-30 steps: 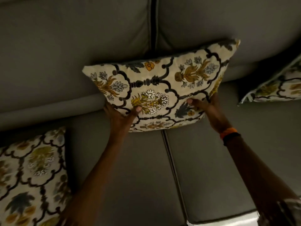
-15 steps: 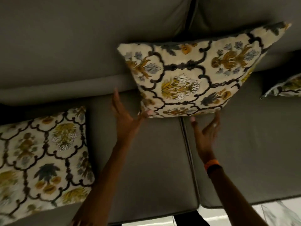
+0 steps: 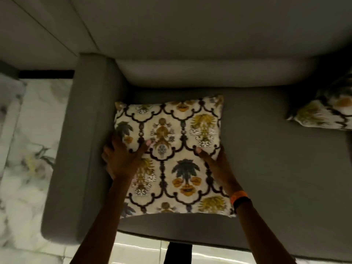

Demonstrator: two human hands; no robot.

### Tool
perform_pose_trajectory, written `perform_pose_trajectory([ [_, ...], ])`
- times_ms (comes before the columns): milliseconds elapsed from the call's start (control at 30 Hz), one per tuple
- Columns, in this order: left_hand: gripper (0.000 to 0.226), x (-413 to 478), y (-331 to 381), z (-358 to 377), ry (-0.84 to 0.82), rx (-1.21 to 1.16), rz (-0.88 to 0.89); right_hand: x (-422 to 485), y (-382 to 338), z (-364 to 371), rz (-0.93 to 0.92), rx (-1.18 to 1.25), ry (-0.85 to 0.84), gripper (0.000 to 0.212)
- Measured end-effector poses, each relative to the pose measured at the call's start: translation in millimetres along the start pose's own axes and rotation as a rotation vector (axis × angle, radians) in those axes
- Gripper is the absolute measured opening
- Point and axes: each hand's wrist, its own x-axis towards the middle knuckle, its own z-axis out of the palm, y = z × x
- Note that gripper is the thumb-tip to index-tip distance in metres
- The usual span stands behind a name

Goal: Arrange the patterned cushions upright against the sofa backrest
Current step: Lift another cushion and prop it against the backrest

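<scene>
A cream patterned cushion point(image 3: 171, 155) with dark scrollwork and yellow flowers lies flat on the left sofa seat, beside the armrest. My left hand point(image 3: 122, 159) grips its left edge, thumb on top and fingers wrapped around the side. Over on the cushion's right edge, my right hand point(image 3: 215, 162), with an orange and black wristband, holds on with its thumb pressed on top. The grey sofa backrest point(image 3: 209, 73) runs just behind the cushion. A second patterned cushion point(image 3: 327, 113) leans at the backrest on the far right, partly cut off.
The grey armrest point(image 3: 85, 149) stands directly left of the held cushion. A marble-patterned floor point(image 3: 28, 149) lies beyond it and along the sofa's front edge. Bare grey seat point(image 3: 266, 159) stretches between the two cushions.
Both hands let go of the middle cushion at the backrest. The view swung left, and my hands now hold the sides of the flat cushion by the armrest.
</scene>
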Motion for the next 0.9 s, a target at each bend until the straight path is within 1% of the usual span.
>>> perform_pose_trajectory([
  [33, 0.128, 6.2, 0.4, -2.8, -0.027, -0.025, -0.013, -1.2, 2.6, 5.4, -0.031, 0.024, 0.040, 0.082],
  [100, 0.132, 20.0, 3.1, -4.1, -0.137, -0.164, -0.056, -6.7, -0.6, 7.2, -0.061, 0.092, 0.009, 0.064],
  [133, 0.134, 24.7, 5.1, -4.5, -0.171, -0.251, -0.061, -7.9, -0.8, 5.2, -0.067, 0.106, -0.014, 0.061],
  [167, 0.136, 30.5, 6.0, -7.0, -0.173, -0.334, -0.034, -9.7, -6.6, 3.6, -0.092, 0.127, -0.028, 0.062],
  [200, 0.136, 35.0, 8.3, -11.2, -0.154, -0.394, 0.013, -10.2, -11.3, 2.6, -0.107, 0.138, -0.026, 0.067],
  [267, 0.124, 38.3, 20.4, -23.1, -0.103, -0.501, 0.153, -9.9, -23.0, -1.8, -0.136, 0.186, -0.006, 0.080],
  [333, 0.111, 41.7, 39.0, -38.7, -0.020, -0.638, 0.314, -4.8, -45.3, -3.2, -0.196, 0.212, 0.026, 0.100],
  [400, 0.106, 53.7, 56.9, -51.8, 0.077, -0.746, 0.471, 9.5, -73.0, -3.9, -0.291, 0.173, 0.055, 0.124],
  [433, 0.106, 61.3, 64.6, -56.9, 0.106, -0.772, 0.539, 19.7, -83.4, -4.1, -0.316, 0.145, 0.070, 0.132],
  [467, 0.107, 68.8, 72.1, -59.8, 0.114, -0.778, 0.575, 32.4, -91.1, -5.7, -0.329, 0.118, 0.081, 0.132],
  [500, 0.112, 77.8, 75.5, -60.2, 0.101, -0.768, 0.587, 44.7, -96.3, -5.5, -0.348, 0.094, 0.074, 0.123],
  [567, 0.120, 88.7, 76.1, -54.7, 0.045, -0.724, 0.599, 64.0, -98.3, -3.6, -0.406, -0.003, 0.028, 0.100],
  [600, 0.128, 94.5, 72.2, -49.6, 0.006, -0.699, 0.582, 71.8, -96.8, -2.6, -0.423, -0.048, 0.012, 0.095],
  [667, 0.141, 103.9, 66.4, -44.0, -0.045, -0.652, 0.586, 84.7, -95.7, 1.0, -0.437, -0.093, 0.016, 0.094],
  [733, 0.142, 115.0, 65.2, -41.4, -0.059, -0.651, 0.614, 92.2, -95.6, 2.6, -0.441, -0.105, 0.024, 0.095],
  [833, 0.136, 116.4, 67.6, -43.7, 0.011, -0.679, 0.653, 85.6, -96.0, 4.4, -0.404, -0.099, 0.104, 0.105],
  [900, 0.139, 117.9, 62.5, -38.7, 0.055, -0.672, 0.671, 84.7, -88.5, 5.5, -0.417, -0.094, 0.142, 0.102],
])
